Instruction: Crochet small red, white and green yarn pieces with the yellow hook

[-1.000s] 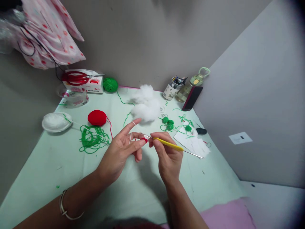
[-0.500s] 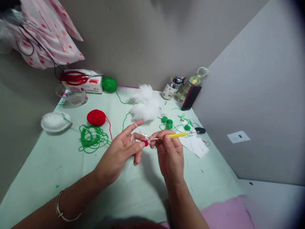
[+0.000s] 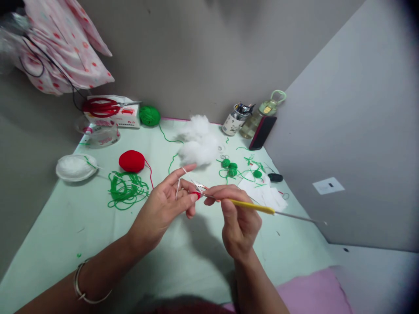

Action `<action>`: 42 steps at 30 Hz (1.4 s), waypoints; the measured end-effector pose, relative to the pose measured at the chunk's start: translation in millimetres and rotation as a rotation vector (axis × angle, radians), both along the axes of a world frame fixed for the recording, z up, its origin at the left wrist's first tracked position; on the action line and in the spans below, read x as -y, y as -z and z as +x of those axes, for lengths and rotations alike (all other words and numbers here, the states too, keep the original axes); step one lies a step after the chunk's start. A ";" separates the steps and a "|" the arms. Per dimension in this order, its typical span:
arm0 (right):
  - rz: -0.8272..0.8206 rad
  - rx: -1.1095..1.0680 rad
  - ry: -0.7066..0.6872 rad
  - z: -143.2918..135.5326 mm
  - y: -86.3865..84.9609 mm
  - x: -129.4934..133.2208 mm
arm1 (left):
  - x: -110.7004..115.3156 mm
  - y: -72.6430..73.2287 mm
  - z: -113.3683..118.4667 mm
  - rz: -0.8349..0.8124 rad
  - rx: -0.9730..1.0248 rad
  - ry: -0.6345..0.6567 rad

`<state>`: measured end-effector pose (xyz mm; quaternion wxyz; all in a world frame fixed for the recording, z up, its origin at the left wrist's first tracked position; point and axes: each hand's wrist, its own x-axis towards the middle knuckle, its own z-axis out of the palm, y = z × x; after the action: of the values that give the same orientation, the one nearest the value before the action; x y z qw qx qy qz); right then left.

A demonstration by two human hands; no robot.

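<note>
Between the thumb and fingers of my left hand (image 3: 165,209) is a small red and white crochet piece (image 3: 197,195). White yarn (image 3: 178,185) runs up from it over my raised left index finger. My right hand (image 3: 242,218) grips a crochet hook (image 3: 252,205) by its yellow handle; its front end meets the crochet piece, partly hidden by my right fingers. The hook's other metal end sticks out to the right. A red yarn ball (image 3: 131,161) and a loose tangle of green yarn (image 3: 126,190) lie left of my hands.
White stuffing (image 3: 198,146) lies behind my hands. Small green crochet balls (image 3: 232,168) and white paper (image 3: 262,192) are at right. Along the back stand a pen cup (image 3: 232,124), a bottle (image 3: 258,115), a phone (image 3: 262,133) and a green yarn ball (image 3: 149,116). White yarn (image 3: 76,167) sits at left.
My right hand has turned, so the hook's rear end now swings down and to the right, showing its far metal tip. My left hand stays nearly in place, still holding the crochet piece.
</note>
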<state>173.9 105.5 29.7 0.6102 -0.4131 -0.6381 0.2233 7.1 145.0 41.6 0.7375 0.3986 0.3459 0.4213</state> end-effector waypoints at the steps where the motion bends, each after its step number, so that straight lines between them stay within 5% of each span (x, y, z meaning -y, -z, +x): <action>1: 0.030 0.028 0.010 -0.1 0.1 0.5 | 0.2 -0.5 0.6 0.003 -0.005 -0.005; 10: 0.154 0.435 0.236 -5.2 13.9 10.0 | 2.9 -2.8 0.5 -0.137 0.123 0.052; 14: 0.107 0.123 0.163 -5.3 7.8 3.7 | -0.1 -5.8 -3.8 -0.272 0.167 0.105; 19: -0.088 -0.220 -0.005 -8.7 -2.9 -8.1 | 0.2 -7.3 -0.8 -0.177 0.115 0.043; 24: -0.029 0.032 0.133 -14.8 3.3 -3.7 | 4.0 -0.7 4.7 -0.076 0.043 -0.023; 28: 0.095 0.251 0.210 -11.7 9.1 -1.3 | 2.1 1.7 3.8 -0.209 0.119 0.037; 34: -0.162 -0.285 0.030 -2.9 3.9 -10.4 | -4.3 -0.9 0.2 -0.284 0.202 0.051; 42: -0.327 -0.399 -0.080 -2.9 9.3 -12.3 | -1.7 0.9 2.9 -0.156 0.136 0.056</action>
<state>171.0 117.8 20.5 0.6397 -0.4287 -0.4764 0.4244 10.0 146.7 40.7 0.7996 0.3199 0.3156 0.3984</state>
